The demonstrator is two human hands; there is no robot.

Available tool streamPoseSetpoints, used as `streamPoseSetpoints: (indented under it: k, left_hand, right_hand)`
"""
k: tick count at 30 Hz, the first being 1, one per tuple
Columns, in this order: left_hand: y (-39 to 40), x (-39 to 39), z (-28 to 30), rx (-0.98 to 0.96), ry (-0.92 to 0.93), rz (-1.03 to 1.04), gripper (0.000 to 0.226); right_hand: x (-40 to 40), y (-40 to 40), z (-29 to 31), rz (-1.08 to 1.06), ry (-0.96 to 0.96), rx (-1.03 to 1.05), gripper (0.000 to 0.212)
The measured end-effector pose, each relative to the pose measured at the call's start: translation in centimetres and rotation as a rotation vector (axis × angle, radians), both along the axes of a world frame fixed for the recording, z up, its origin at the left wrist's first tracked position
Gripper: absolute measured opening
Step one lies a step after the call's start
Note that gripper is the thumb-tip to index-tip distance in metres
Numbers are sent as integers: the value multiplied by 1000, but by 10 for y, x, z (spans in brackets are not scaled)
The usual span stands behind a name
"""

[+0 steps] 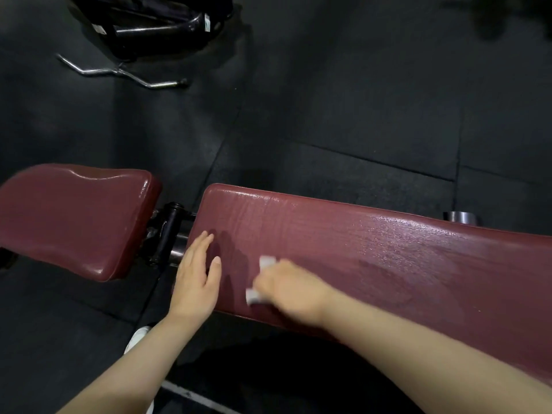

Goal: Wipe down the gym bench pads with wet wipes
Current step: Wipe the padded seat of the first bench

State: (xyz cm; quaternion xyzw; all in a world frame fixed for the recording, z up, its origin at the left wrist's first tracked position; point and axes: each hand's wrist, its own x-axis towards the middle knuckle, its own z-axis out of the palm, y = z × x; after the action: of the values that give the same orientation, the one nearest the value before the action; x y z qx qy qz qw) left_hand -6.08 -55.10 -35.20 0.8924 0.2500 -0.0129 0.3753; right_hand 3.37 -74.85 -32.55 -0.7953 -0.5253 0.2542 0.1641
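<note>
The long dark-red bench pad (373,249) runs from the centre to the right edge, and its far and right surface shines wet. My right hand (294,289) presses a white wet wipe (260,279) against the pad near its near-left corner; the hand is motion-blurred and the wipe shows at two edges of my fingers. My left hand (197,279) lies flat with straight fingers on the pad's left end. A second, shorter red seat pad (74,216) sits to the left across a gap.
A black hinge and metal post (170,231) join the two pads. The floor is black rubber tile (343,115). A chrome curl bar (119,71) lies on the floor at upper left by a black machine base (155,22). A white shoe (139,337) shows below the bench.
</note>
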Motion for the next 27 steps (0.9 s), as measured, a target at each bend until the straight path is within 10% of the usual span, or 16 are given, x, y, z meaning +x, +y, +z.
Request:
streamPoseSetpoints:
  k: [5,11,15,24,27]
  left_hand:
    - [-15,15,10,53,12,-111,49]
    - [-51,32,12,100,27,-276,53]
    - [-72,33,9,95,37,-328,53]
    - [-111,39,12,73,36,-428,52]
    - [-123,43,14,54,35,-410,52]
  right_hand:
    - [-2,-41,4,368,11,-8,15]
    - [134,-56,-8,-336,-396,-118,11]
    - [120,-51,-7,-613,-312,-144,14]
    - [-17,-134,13,279,23,-93,19]
    - [35,-134,13,5,80,-55,14]
